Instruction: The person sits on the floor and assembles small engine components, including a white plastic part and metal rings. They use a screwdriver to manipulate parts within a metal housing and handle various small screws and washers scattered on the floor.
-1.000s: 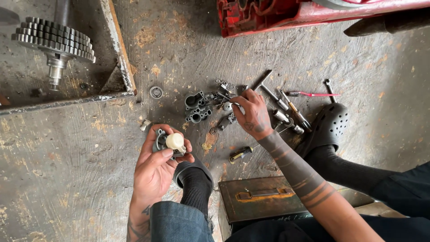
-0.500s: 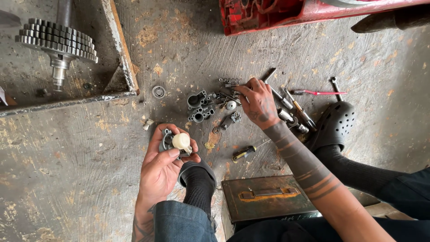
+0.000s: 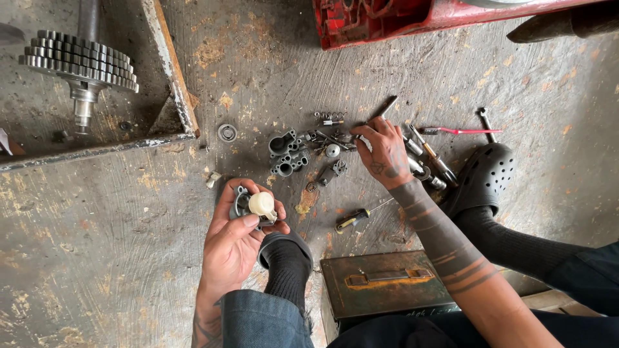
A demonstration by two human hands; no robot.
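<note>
cream plastic is showing between the fingers of the left hand (image 3: pixel 235 241), which are clasping a small grey metal housing with a cream knob-like cap (image 3: pixel 256 206) just above the knee. the right hand (image 3: pixel 385 153) is reaching out, its fingertips pinching or touching something tiny in the scatter of small dark metal parts, springs and sleeves (image 3: pixel 303 151) on the stained concrete floor (image 3: pixel 129 212); whether it is grasping anything, i cannot tell. judging by the many loose pieces, the work is looking midway. a yellow-handled screwdriver (image 3: pixel 353 219) is lying near, a rusty green metal toolbox (image 3: pixel 383 283) beside the leg, and a large steel gear shaft (image 3: pixel 80 61) well apart.
</note>
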